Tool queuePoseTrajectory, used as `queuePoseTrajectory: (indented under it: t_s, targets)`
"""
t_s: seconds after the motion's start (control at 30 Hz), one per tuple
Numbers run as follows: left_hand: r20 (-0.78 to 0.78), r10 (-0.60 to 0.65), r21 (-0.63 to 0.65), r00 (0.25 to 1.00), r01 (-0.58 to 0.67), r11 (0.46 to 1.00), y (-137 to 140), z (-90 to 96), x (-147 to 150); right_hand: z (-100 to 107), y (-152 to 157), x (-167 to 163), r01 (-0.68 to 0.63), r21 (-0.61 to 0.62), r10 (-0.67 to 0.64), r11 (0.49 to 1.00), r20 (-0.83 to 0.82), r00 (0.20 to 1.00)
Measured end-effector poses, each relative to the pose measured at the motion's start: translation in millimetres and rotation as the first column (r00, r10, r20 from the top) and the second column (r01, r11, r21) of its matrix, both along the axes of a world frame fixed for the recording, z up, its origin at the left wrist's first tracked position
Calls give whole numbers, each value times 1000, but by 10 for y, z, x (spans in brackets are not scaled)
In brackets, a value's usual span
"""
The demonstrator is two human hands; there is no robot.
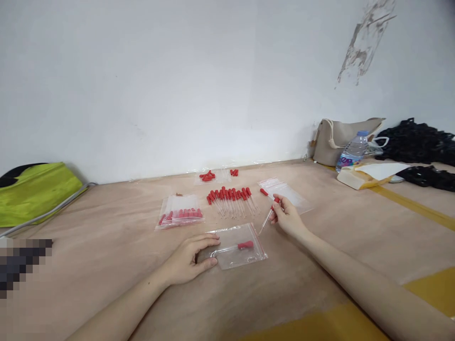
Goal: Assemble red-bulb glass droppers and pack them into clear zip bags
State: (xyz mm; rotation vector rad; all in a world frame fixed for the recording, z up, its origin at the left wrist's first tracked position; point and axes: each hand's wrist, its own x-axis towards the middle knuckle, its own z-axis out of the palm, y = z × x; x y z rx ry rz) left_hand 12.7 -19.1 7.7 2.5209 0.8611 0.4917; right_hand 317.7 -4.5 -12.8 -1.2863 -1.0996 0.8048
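Observation:
My left hand (pixel 190 255) rests on the left end of a clear zip bag (pixel 229 260), thumb and fingers apart. Inside the bag lies a glass dropper with a red rubber bulb (pixel 245 245). Between the thumb and fingers of my right hand (pixel 286 215) is another dropper (pixel 268 217), held by its red bulb, its glass tip slanting down to the left near the bag's red-striped zip edge. Just behind that hand, one more dropper's red bulb (pixel 263 192) lies by some flat zip bags (pixel 293 196); its glass tube is partly hidden.
Several loose droppers (pixel 229 199) lie in a row beyond the bag. Packed zip bags (pixel 181 213) are stacked to their left. Loose red bulbs (pixel 207 176) lie near the wall. A green bag (pixel 42 194) sits far left; a water bottle (pixel 353 149) and beige handbag (pixel 329 142) stand right.

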Motion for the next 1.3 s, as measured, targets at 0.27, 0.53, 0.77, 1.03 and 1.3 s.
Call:
queuePoseTrajectory:
  t_s: [0.27,0.53,0.77,1.03,1.3]
  targets:
    - [1,17,5,1000,-17,1000,-15,0,-7,-28,-111,-209,-103,-91,68,990,-326,943]
    - [-28,26,17,999,-26,1000,-30,18,-12,0,-281,-245,-458,-143,456,877,-50,889]
    - [-42,28,28,999,-27,999,-29,12,-9,-54,-259,-294,-411,-28,389,911,384,837]
    - [27,11,-33,1000,-10,999,-52,43,9,-5,-137,-161,-261,-100,273,960,532,801]
    - [43,41,-71,998,-37,997,-59,61,14,221,569,183,296,-171,1,940,867,498]
